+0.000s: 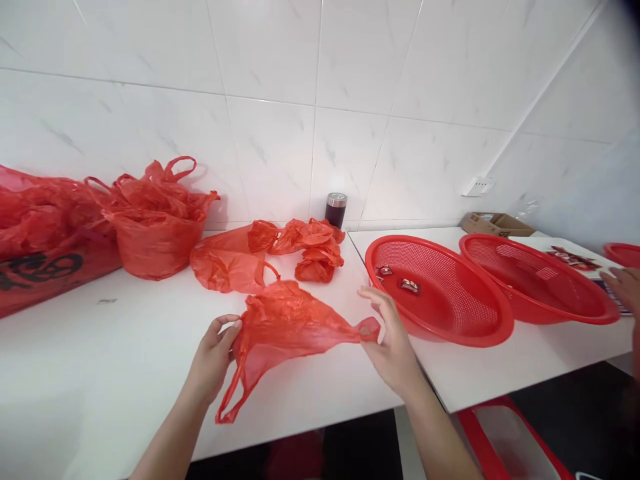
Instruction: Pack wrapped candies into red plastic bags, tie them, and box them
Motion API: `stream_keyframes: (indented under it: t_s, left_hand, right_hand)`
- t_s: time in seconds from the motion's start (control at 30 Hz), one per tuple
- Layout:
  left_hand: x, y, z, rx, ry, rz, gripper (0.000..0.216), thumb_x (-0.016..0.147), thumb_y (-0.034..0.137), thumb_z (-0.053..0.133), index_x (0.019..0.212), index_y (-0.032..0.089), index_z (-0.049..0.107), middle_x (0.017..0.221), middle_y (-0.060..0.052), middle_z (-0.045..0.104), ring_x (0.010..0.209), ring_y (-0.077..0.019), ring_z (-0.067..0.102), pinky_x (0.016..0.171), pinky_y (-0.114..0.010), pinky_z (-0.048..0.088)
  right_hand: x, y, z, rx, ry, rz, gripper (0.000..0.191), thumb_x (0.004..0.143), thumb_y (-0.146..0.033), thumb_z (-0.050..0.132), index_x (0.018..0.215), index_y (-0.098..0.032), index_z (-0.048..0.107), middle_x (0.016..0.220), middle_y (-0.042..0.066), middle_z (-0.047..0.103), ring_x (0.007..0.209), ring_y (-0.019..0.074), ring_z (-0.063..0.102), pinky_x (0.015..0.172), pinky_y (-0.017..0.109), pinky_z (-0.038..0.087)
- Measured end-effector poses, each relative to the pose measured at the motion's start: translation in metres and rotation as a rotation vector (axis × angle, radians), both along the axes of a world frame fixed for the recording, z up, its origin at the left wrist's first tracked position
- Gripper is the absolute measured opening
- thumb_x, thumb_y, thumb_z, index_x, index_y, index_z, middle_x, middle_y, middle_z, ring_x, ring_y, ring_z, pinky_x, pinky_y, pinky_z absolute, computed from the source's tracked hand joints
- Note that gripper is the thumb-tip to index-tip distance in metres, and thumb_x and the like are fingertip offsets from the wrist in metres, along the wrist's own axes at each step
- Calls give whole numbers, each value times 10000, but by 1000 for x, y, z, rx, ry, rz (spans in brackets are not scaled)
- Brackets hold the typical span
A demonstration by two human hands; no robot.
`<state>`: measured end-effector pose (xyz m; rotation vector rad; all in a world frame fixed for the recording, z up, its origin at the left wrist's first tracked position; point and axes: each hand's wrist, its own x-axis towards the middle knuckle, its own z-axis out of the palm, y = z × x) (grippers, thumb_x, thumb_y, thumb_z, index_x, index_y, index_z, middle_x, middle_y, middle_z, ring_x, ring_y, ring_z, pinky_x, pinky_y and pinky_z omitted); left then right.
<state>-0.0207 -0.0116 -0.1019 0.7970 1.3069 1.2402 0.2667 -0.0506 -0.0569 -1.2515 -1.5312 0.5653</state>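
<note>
Red bag [287, 327] stretched left-right over the table [100, 373] edge | left hand [213, 357] pinches its left end | right hand [393, 343] pinches the right handle | one handle dangles toward the viewer | basket [440, 293] just right.

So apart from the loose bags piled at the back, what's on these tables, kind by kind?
red bag, gripped by left hand and right hand: 1
red mesh baskets, the last cut off at the right edge: 3
wrapped packets in the nearest basket: 2
dark canister: 1
cardboard box: 1
Total: 8
</note>
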Motion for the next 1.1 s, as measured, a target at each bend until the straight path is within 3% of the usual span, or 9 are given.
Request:
stream_keyframes:
  t_s: [0.13,0.27,0.4,0.57,0.7,0.8,0.9,1.0,1.1]
  left_hand:
    - [28,-11,3,17,-40,-152,384,749,493,700,971,242,514,592,83,531,493,-95,474,478,-186,382]
    - [43,-21,1,-38,-278,-343,263,772,390,717,875,226,540,745,43,566,628,-96,547,583,-196,458]
    - [24,-24,-3,-161,-354,-421,244,753,332,741,888,222,570,867,0,585,738,-130,596,644,-227,496]
    - [-24,-18,2,-35,281,-71,384,741,520,657,961,225,548,799,-16,589,664,-195,580,580,-310,479]
    - [-11,-32,19,341,878,281,342,810,509,580,1015,235,564,1181,-102,556,1098,-308,530,844,-424,463]
    - [21,-40,14,664,1196,132,193,848,403,581,923,240,651,1386,-115,456,1303,-346,396,1032,-512,341]
    - [35,-30,-13,540,1338,-130,199,851,268,551,977,268,705,1410,-105,483,1292,-371,411,1094,-624,165]
    - [26,-13,-40,386,1287,-242,409,777,117,514,1114,267,691,1233,-95,636,1127,-340,537,1075,-606,233]
    - [13,-6,-48,363,1204,-271,471,746,112,486,1150,246,689,1190,-89,642,1079,-316,556,997,-494,395]
  right_hand:
    - [-27,-18,9,100,-394,225,375,757,-131,509,1064,-297,644,1274,44,544,1198,241,491,1034,426,376]
    - [-46,0,-33,22,-775,246,231,740,-237,656,964,-255,710,1394,66,461,1277,320,386,1079,519,260]
    - [-31,24,-70,-184,-890,197,460,731,-140,630,1174,-261,652,1239,95,566,1115,285,507,929,430,400]
    - [-11,30,-64,-315,-803,118,622,735,-53,521,1344,-181,526,1116,98,624,1014,242,580,881,354,434]
    - [-14,20,-42,-324,-635,178,569,781,-136,556,1342,-228,525,1085,75,610,1017,220,581,876,327,444]
    - [-20,12,-28,-321,-590,221,554,783,-357,666,1316,-262,547,1057,69,596,994,243,579,843,351,458]
    - [-19,9,-25,-331,-552,244,671,758,-567,671,1330,-241,541,1117,90,578,1054,269,563,870,375,453]
    - [-6,12,-33,-306,-570,199,391,893,-440,551,1226,-245,617,1034,65,603,971,218,592,849,345,457]
    - [10,14,-40,-234,-653,23,256,917,-243,478,1076,-230,678,963,65,610,927,209,593,837,345,461]
